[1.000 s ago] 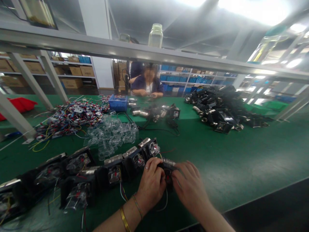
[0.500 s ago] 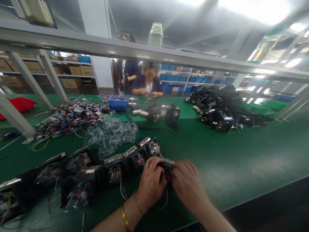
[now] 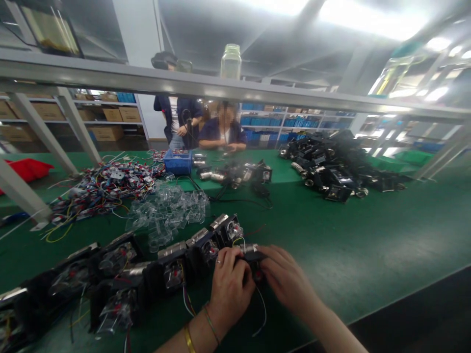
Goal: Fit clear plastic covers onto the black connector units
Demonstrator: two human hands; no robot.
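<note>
Between my two hands is a black housing [image 3: 252, 255] with a silver metal cylinder on its far side and a red spot inside. My left hand [image 3: 232, 282], fingers curled, grips its left side. My right hand [image 3: 285, 274] closes on its right side with bent fingers. A white wire [image 3: 264, 314] trails from the housing toward me. Fingers cover most of the piece, so its inside is largely hidden. Just left of it stands a similar black housing [image 3: 231, 229] with a clear cover, in a row with several more like it [image 3: 172, 269].
Clear plastic covers [image 3: 171, 211] lie heaped behind the row. Beyond them are a tangle of wired parts [image 3: 110, 181] and a blue bin [image 3: 178, 162]. Black housings [image 3: 331, 164] are piled at back right. A metal shelf rail [image 3: 184, 83] crosses above; two people are behind it.
My hands stay on the black housing with only small finger shifts. The view has tilted slightly, so things sit a little lower. The standing person behind has moved left.
</note>
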